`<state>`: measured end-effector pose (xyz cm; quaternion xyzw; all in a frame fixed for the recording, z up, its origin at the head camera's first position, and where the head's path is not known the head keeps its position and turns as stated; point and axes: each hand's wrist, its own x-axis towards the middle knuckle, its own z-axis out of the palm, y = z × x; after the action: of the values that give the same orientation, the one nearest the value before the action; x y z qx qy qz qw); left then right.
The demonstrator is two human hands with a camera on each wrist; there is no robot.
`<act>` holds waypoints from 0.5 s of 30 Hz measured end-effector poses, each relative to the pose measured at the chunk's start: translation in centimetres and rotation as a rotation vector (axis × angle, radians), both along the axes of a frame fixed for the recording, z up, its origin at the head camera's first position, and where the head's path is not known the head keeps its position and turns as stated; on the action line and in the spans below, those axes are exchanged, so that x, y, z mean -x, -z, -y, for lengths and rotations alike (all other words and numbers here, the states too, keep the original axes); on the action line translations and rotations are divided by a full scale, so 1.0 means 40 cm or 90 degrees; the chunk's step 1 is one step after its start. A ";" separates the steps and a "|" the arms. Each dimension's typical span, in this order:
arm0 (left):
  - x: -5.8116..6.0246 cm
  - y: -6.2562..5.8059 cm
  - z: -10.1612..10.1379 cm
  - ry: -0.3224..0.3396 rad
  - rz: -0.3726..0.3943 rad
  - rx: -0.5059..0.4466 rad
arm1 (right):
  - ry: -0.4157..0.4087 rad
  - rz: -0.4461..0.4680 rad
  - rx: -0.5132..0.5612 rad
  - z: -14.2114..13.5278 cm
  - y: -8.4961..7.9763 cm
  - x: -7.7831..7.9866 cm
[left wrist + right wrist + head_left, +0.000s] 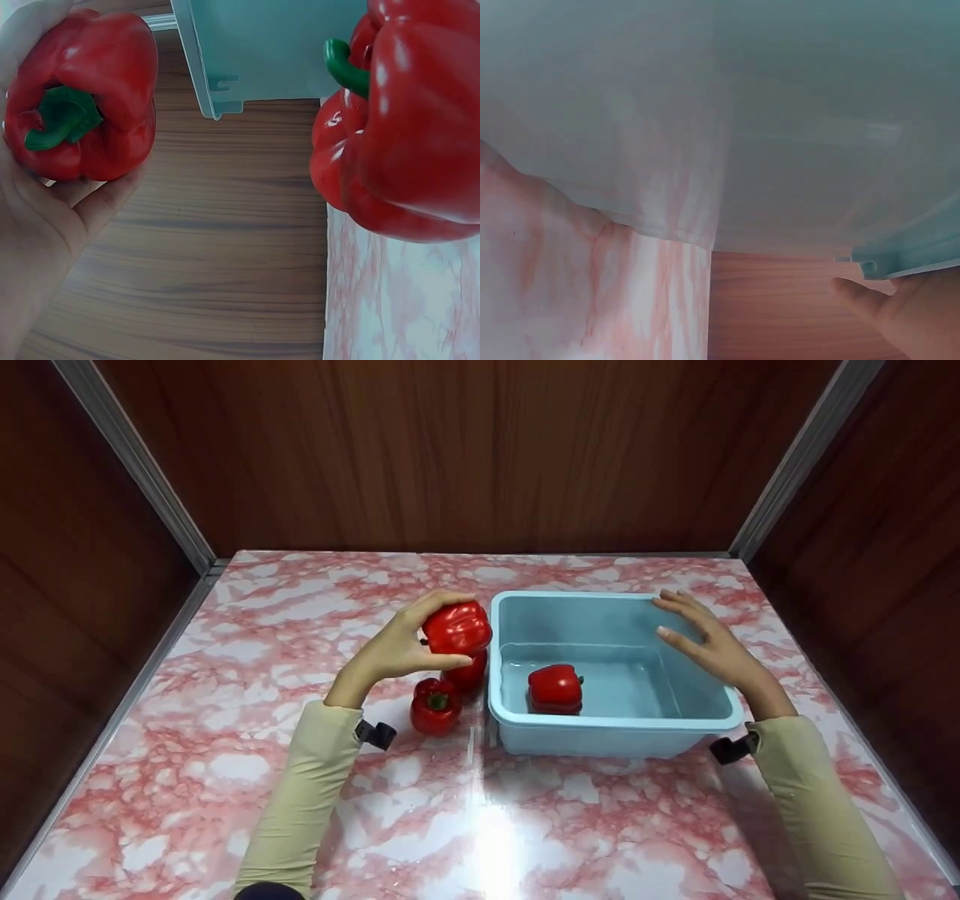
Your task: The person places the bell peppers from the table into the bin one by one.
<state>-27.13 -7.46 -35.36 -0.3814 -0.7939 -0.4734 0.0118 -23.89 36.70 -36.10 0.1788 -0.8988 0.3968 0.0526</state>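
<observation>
Head view: left of centre, the left hand (397, 645) grips a pepper (457, 628) between thumb and fingers; right of centre, a tub (600, 740) holds another pepper (555, 688). The right hand (716, 651) — fingers spread, empty — is at the tub's right end. Left wrist view: gripped pepper, upper left. Right wrist view: right hand, lower right.

4 red peppers (457, 628), 1 held

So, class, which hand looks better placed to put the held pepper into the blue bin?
Probably the left hand: it grips the red pepper close to the left side of the blue bin. The right hand holds no pepper and is across at the bin's right end.
</observation>
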 end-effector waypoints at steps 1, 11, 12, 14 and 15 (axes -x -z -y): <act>-0.001 -0.002 -0.001 0.000 0.003 0.002 | 0.001 -0.001 -0.002 -0.007 0.008 0.007; -0.051 -0.064 -0.011 0.019 0.002 0.000 | 0.001 0.001 0.001 -0.030 0.036 0.025; -0.052 -0.064 -0.012 0.021 0.001 0.000 | 0.000 0.001 0.001 -0.030 0.036 0.024; -0.052 -0.065 -0.013 0.020 0.001 0.000 | 0.001 0.001 0.001 -0.029 0.036 0.024; -0.052 -0.066 -0.015 0.020 0.001 0.001 | 0.001 0.000 0.000 -0.030 0.037 0.025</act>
<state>-25.05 -6.87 -32.72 -0.3934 -0.7882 -0.4732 0.0037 -24.87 37.90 -37.56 0.1784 -0.8989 0.3967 0.0532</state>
